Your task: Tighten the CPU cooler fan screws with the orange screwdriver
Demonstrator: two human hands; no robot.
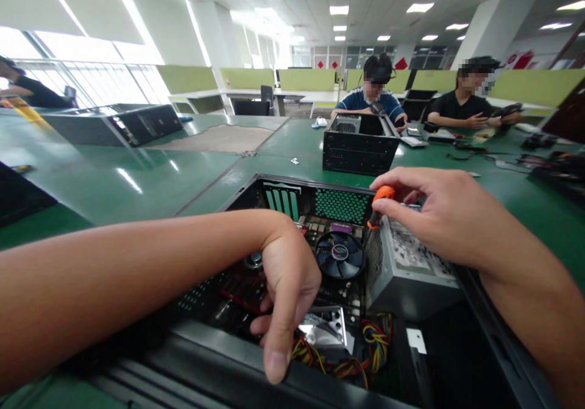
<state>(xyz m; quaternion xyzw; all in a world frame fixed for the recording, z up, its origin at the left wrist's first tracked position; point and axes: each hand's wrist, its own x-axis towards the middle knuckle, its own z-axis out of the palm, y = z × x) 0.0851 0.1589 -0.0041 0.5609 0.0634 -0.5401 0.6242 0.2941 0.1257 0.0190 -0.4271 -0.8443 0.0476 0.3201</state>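
A black desktop computer case point(237, 348) lies in front of me with its inside exposed. Between thumb and fingers of my right hand point(434, 211) is a screwdriver with an orange and black handle point(384, 194), pointing down by the rear corner of the silver power supply point(411, 275); its tip is hidden. My left hand point(290, 287) bends over the near rim, thumb across the rim and curled fingers inside, gripping it. Beyond that hand sit a round cooling fan point(339, 253) and part of the circuit board. Near its fingers are a shiny metal bracket point(322, 330) and bundled coloured cables point(375, 342).
Another computer case point(361, 152) stands across the green table point(210, 174), before a seated person point(372, 101). A second person point(466, 104) sits at the right, near loose cables point(493, 153). Another case point(114, 122) lies at the left. A small white piece point(295, 161) rests on the table.
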